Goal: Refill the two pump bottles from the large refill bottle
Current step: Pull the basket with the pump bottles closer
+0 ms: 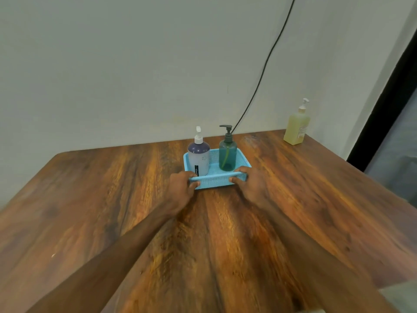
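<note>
A light blue mesh basket [243, 164] sits on the wooden table [112, 199] near the far edge. Inside it, upright, stand a purple-grey pump bottle [199, 158] with a white pump on the left and a teal see-through pump bottle [227, 155] with a dark pump on the right. My left hand [181, 190] grips the basket's near rim at its left corner. My right hand [251, 185] grips the same rim at its right corner. The large pale yellow refill bottle [296, 126] with a white pump stands at the table's far right corner.
A black cable [266, 64] runs down the wall and drops behind the table, just behind the basket. The pale wall lies directly past the table's far edge. A dark door frame [383, 105] stands to the right.
</note>
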A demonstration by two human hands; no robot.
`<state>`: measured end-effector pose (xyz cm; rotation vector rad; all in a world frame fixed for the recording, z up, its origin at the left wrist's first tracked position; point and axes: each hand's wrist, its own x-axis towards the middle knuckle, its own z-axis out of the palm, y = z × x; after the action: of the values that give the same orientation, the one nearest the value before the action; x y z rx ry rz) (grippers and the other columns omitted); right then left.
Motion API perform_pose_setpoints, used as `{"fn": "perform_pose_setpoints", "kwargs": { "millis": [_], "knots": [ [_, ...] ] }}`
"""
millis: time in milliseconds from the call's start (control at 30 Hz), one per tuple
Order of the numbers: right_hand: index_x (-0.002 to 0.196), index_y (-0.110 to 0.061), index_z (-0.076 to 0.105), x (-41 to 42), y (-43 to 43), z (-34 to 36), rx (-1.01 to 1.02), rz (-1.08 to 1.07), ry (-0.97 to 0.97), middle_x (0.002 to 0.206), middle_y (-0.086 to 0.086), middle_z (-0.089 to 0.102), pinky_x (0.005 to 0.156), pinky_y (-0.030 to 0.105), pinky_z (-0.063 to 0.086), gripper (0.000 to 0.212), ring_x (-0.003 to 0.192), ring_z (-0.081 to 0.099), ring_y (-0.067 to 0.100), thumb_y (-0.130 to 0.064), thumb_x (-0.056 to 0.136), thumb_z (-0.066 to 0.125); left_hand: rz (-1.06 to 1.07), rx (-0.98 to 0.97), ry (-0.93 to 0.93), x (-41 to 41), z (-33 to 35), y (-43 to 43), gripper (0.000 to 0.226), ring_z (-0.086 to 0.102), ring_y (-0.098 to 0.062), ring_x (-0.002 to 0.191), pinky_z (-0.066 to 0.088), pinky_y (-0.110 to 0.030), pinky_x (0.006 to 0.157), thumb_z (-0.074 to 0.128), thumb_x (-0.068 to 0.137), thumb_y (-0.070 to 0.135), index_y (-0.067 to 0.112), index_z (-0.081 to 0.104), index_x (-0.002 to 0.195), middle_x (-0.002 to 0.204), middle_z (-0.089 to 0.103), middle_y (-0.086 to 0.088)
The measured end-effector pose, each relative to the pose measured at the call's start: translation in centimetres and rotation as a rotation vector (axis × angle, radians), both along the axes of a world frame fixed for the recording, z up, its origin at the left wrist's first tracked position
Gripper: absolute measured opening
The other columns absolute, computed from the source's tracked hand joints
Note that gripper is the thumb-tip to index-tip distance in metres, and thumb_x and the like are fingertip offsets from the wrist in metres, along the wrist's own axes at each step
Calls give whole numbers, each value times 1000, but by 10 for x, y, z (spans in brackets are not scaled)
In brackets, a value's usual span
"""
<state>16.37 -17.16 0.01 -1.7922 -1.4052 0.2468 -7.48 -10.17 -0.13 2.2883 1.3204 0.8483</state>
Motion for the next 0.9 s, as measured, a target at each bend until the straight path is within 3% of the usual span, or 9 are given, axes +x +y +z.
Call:
{"fn": "perform_pose_setpoints", "kwargs": {
  "millis": [100, 233, 400, 467, 600, 700, 767, 833, 900],
  "knots": [
    [111, -24, 74, -15, -32, -3, 2, -23, 32, 114, -7, 69, 93, 24, 45, 26, 108, 59, 10, -34, 87, 77, -6, -1, -24, -17, 3, -32, 34, 71, -18, 112, 56, -11, 79, 74, 98, 26, 11, 73, 129, 129, 73, -5],
    [114, -26, 73, -36, -73, -3, -21, -64, 43, 120, -4, 68, 98, 31, 47, 29, 113, 59, 13, -35, 87, 77, -12, -3, -22, -36, 3, -72, 34, 70, -12, 109, 50, -2, 70, 74, 99, 26, 14, 73, 130, 130, 73, -5],
    [116, -25, 73, -51, -107, -8, -6, -65, 10, 116, -11, 62, 79, 11, 34, 29, 106, 56, 6, -34, 88, 76, -10, -48, -18, -49, -4, -101, 34, 71, -15, 116, 57, -17, 87, 74, 99, 25, 14, 72, 131, 134, 72, -5],
    [115, -23, 74, -53, -111, -11, -7, -48, 3, 116, -9, 65, 79, 7, 35, 29, 105, 56, 5, -33, 87, 77, -9, -59, -12, -51, -6, -105, 37, 71, -17, 118, 60, -25, 92, 75, 98, 26, 14, 71, 133, 136, 71, -6],
    [116, -26, 73, -52, -108, -19, -47, -31, 17, 122, -3, 68, 95, 28, 47, 32, 117, 59, 15, -40, 87, 75, -7, -54, 3, -51, -7, -108, 37, 71, -16, 115, 61, -24, 90, 75, 98, 25, 14, 71, 134, 136, 72, -7],
    [118, -30, 70, -52, -109, -20, -68, -35, 21, 125, -3, 66, 95, 27, 46, 33, 120, 56, 14, -44, 89, 73, 29, -53, 13, -50, -6, -114, 36, 70, -17, 116, 55, -13, 83, 74, 99, 28, 16, 70, 132, 135, 71, -7],
    [120, -32, 68, -54, -112, -19, -77, -41, 31, 123, -3, 62, 89, 22, 42, 36, 118, 55, 14, -46, 88, 73, 83, -14, 28, -49, -8, -124, 41, 65, -23, 126, 57, -25, 97, 75, 97, 34, 20, 64, 134, 142, 65, -9],
    [125, -36, 64, -54, -118, -16, -75, -59, 49, 129, -1, 55, 92, 20, 41, 43, 123, 50, 14, -48, 86, 75, 147, 13, 37, -45, -7, -141, 55, 49, -28, 145, 43, -40, 117, 75, 96, 36, 23, 53, 144, 164, 44, -11],
    [132, -40, 59, -54, -127, -10, -70, -84, 58, 151, 2, 42, 108, 35, 39, 53, 140, 39, 18, -50, 83, 76, 178, 63, -7, -38, -4, -158, 64, 31, -25, 157, 28, -35, 122, 73, 98, 34, 26, 44, 155, 174, 22, -4]
  ]
}}
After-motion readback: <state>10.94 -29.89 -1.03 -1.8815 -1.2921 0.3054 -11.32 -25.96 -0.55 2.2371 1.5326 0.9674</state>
